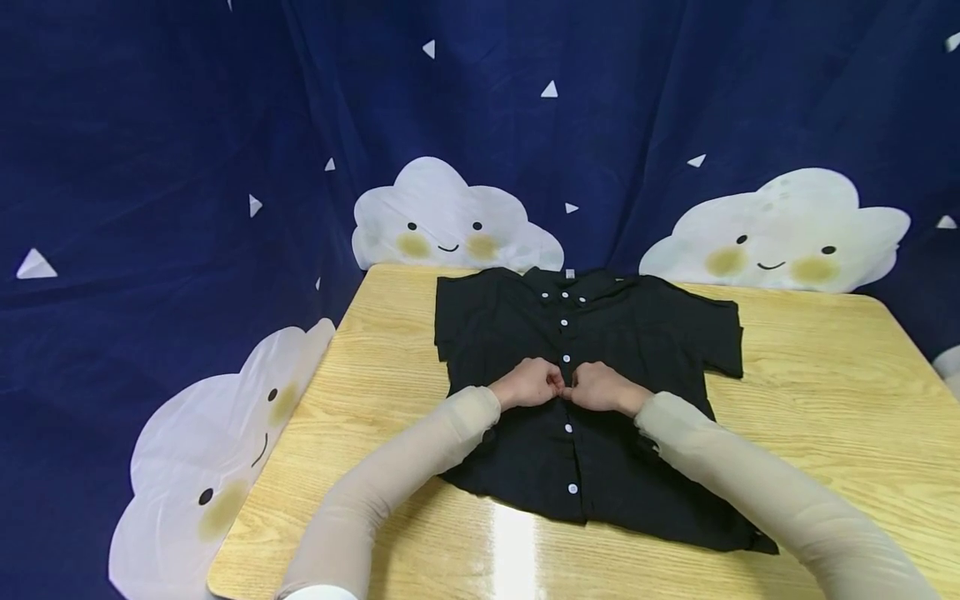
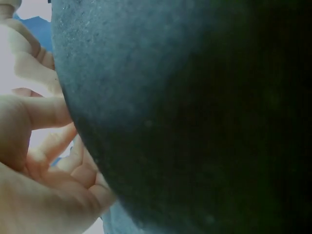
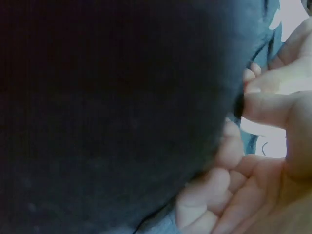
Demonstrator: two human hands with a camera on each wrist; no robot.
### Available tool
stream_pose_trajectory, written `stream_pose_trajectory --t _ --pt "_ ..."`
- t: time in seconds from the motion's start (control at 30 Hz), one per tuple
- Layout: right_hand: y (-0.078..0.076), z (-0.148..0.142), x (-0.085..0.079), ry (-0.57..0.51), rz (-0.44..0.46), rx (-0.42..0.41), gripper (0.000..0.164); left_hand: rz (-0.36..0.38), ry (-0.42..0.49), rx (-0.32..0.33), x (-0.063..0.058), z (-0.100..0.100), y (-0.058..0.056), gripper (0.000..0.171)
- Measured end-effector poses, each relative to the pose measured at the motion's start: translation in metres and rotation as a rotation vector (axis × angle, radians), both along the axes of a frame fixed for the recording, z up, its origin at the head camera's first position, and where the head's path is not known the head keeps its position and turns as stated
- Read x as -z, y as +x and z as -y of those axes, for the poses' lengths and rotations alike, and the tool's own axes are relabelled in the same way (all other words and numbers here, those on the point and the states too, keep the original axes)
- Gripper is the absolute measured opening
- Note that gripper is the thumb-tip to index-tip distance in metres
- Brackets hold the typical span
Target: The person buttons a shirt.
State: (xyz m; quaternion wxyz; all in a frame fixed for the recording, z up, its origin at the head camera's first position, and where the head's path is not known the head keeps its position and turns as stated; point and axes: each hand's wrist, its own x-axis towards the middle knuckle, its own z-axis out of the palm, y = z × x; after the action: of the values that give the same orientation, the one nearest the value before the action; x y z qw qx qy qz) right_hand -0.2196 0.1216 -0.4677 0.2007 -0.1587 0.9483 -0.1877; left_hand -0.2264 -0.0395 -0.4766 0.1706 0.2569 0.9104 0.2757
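I see the black shirt spread front up on the worktop, its collar at the far edge and its hem toward the near one. Midway down the button placket, the left hand and right hand meet, fingers curled, both pinching the cloth. I judge this to be work on one button; whether fastening or unfastening, I can't tell. The next move probably calls for steady tension on both edges while a thumb works the button through its hole. White buttons show above and below, but whatever lies between the fingertips is hidden from me. Both wrist views are mostly dark, blurred cloth. The pale sleeves cover parts of the shirt's sides, and the worktop's near right corner is cut off. Beyond stands a blue curtain.
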Motion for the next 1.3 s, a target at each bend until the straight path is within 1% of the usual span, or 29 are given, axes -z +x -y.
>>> stream_pose_trajectory --t 0.07,0.17,0.3,0.4,0.53,0.67,0.77,0.83,0.97,1.07,1.13,1.2,1.3 --pt "0.001 -0.001 -0.001 -0.024 0.015 -0.007 0.037 0.004 0.001 -0.005 0.0 0.0 0.002 0.012" --pt "0.001 -0.002 -0.003 -0.04 0.03 -0.015 0.029 0.019 -0.001 -0.038 -0.002 -0.001 0.005 0.008" --pt "0.001 0.0 -0.003 -0.025 0.009 -0.019 0.024 0.037 -0.009 -0.091 -0.004 -0.004 0.007 0.01" --pt "0.002 0.001 -0.003 -0.014 -0.011 -0.012 0.025 0.035 -0.023 -0.111 -0.004 -0.007 0.007 0.012" --pt "0.006 0.003 -0.006 0.017 -0.051 -0.012 0.027 -0.004 -0.058 -0.104 -0.003 -0.01 0.008 0.014" --pt "0.007 0.004 -0.01 0.06 -0.115 -0.04 0.029 -0.056 -0.075 -0.087 -0.004 -0.013 0.01 0.016" --pt "0.007 0.005 -0.012 0.081 -0.136 -0.056 0.028 -0.082 -0.071 -0.102 -0.004 -0.014 0.011 0.018" --pt "0.006 0.005 -0.012 0.094 -0.112 -0.05 0.029 -0.095 -0.055 -0.118 -0.004 -0.015 0.012 0.019" --pt "0.005 0.003 -0.01 0.094 -0.023 -0.029 0.035 -0.124 -0.034 -0.135 -0.004 -0.017 0.013 0.016" --pt "0.004 0.0 -0.009 0.054 0.044 -0.005 0.037 -0.12 -0.027 -0.134 -0.004 -0.018 0.013 0.011" --pt "0.004 -0.002 -0.008 0.011 0.07 0.023 0.034 -0.101 -0.016 -0.134 -0.003 -0.019 0.013 0.01" --pt "0.003 -0.003 -0.008 -0.05 0.09 0.059 0.03 -0.065 0.007 -0.147 -0.002 -0.019 0.013 0.011" --pt "0.003 -0.004 -0.009 -0.136 0.109 0.125 0.025 0.035 0.065 -0.196 -0.001 -0.018 0.013 0.017"
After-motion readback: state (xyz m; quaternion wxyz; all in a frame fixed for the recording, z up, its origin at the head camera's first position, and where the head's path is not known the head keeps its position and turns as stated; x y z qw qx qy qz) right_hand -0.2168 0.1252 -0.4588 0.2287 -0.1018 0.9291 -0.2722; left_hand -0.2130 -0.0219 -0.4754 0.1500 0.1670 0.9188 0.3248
